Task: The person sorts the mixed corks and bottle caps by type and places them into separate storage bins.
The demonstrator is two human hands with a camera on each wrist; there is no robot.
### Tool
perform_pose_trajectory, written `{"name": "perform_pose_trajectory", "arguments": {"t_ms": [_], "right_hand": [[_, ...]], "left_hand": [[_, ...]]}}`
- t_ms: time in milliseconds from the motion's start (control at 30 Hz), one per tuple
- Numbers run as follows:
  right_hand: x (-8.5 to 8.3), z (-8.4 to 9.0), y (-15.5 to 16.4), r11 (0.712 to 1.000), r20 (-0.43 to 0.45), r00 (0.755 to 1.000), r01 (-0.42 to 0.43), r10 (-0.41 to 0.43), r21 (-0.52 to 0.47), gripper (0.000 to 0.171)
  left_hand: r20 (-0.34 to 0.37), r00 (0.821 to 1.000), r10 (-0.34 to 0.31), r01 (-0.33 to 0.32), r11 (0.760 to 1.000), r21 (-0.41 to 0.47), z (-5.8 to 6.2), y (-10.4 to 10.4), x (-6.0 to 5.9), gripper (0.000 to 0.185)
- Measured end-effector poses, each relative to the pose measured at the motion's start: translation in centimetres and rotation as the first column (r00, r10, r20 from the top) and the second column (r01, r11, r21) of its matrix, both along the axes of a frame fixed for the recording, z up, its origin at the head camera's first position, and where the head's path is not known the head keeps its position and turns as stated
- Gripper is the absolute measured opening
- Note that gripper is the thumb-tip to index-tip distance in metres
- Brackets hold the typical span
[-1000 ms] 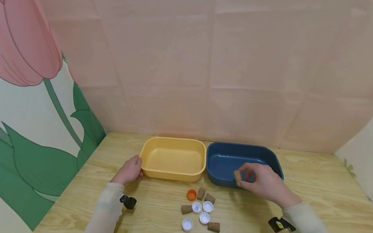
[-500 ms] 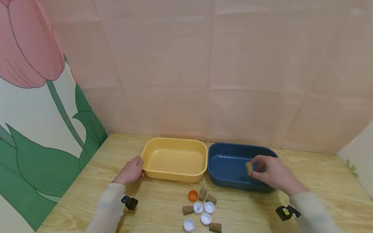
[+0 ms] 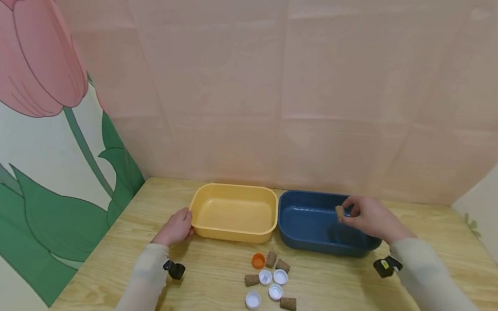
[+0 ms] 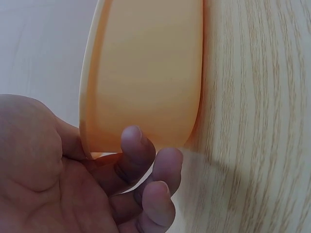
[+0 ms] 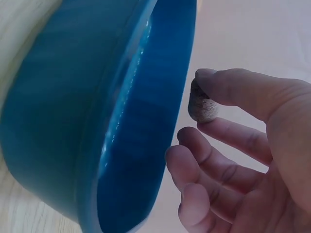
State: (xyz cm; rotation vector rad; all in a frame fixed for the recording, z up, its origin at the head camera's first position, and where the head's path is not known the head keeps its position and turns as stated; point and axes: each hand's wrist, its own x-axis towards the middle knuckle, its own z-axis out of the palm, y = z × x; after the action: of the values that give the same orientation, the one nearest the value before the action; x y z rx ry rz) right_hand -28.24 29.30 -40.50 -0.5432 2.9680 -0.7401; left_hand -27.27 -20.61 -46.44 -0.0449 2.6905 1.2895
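My right hand (image 3: pixel 373 217) pinches a tapered cork stopper (image 5: pixel 203 104) between thumb and index finger, while its other fingers stay loosely bent. It holds the cork over the right part of a blue plastic basin (image 3: pixel 319 246). To the left stands a yellow plastic basin (image 3: pixel 230 235), its bare floor showing. My left hand (image 3: pixel 176 228) grips that basin by its left side, the thumb at the rim and the fingers curled below it outside, as the left wrist view shows.
In front of the basins lie several more corks (image 3: pixel 288 304), several white bottle caps (image 3: pixel 253 299) and one orange cap (image 3: pixel 258 260), loosely grouped on the wooden table (image 3: pixel 209 290). A pink cloth (image 3: pixel 256 99) hangs behind; tulip-printed panels (image 3: pixel 59 215) stand at the left.
My right hand has carried the cork from the blue basin's front edge, rightward and farther back over its interior. The left hand keeps its grip on the yellow basin.
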Motion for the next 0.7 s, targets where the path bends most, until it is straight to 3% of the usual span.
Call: {"name": "perform_pose_trajectory", "arguments": {"t_ms": [333, 700], "right_hand": [[-2.5, -0.2, -0.1, 0.995, -0.081, 0.993, -0.076, 0.082, 0.068, 0.025], [-4.1, -0.2, -0.3, 0.988, -0.041, 0.997, -0.066, 0.073, 0.143, 0.027]], "left_hand": [[0.007, 1.000, 0.012, -0.012, 1.000, 0.000, -0.4, -0.2, -0.2, 0.035], [0.013, 1.000, 0.019, -0.019, 1.000, 0.001, -0.1, 0.1, -0.1, 0.036]]}}
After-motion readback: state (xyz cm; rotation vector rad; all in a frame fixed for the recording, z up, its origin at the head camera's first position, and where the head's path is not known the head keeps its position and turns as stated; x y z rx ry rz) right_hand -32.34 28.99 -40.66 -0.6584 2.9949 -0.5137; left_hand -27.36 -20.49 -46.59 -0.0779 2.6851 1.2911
